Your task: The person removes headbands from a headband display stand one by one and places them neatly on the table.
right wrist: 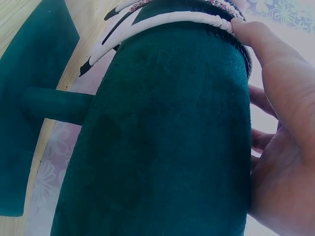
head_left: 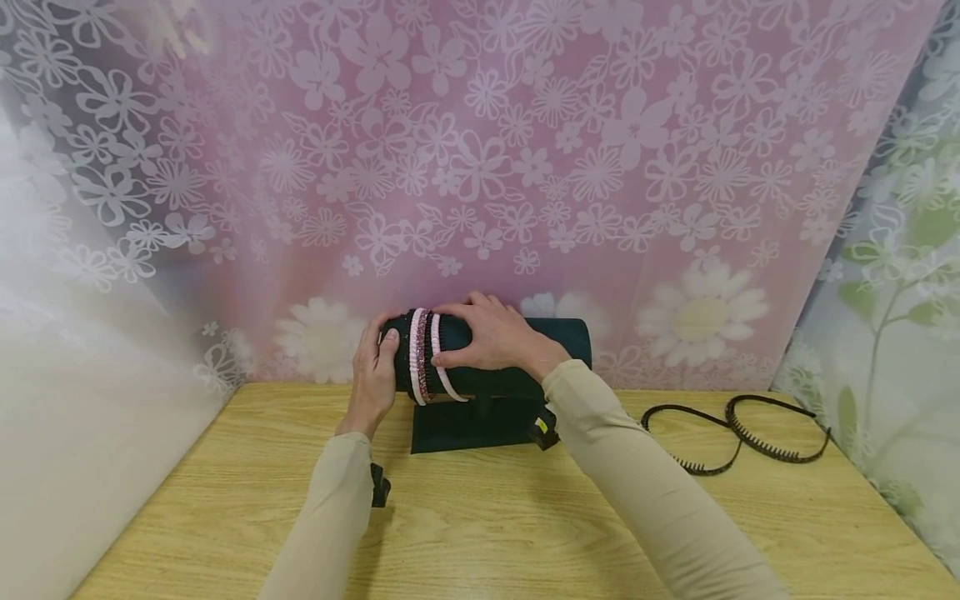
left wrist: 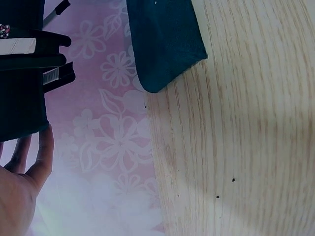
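Pale pink headband (right wrist: 170, 18), pinched by the right hand (head_left: 495, 335), curves over a dark green roll (head_left: 566, 333) toward the roll's left end; we judge it light, springy and best held at the crown. The left hand (head_left: 372, 375) grips that end (thumb in front). We find the roll near a wooden table's (head_left: 465, 533) back edge, black toothed headbands (head_left: 780, 454) near the right edge, a flowered curtain (head_left: 600, 167) behind.

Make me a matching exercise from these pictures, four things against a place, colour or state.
1 Left hand
2 Right hand
3 Display stand
4 Two black toothed headbands

A Dark green
B Lying at the table's right side
C Holding the stand's left end
D Thumb touching a pale pink headband

Pairs: 1-C, 2-D, 3-A, 4-B
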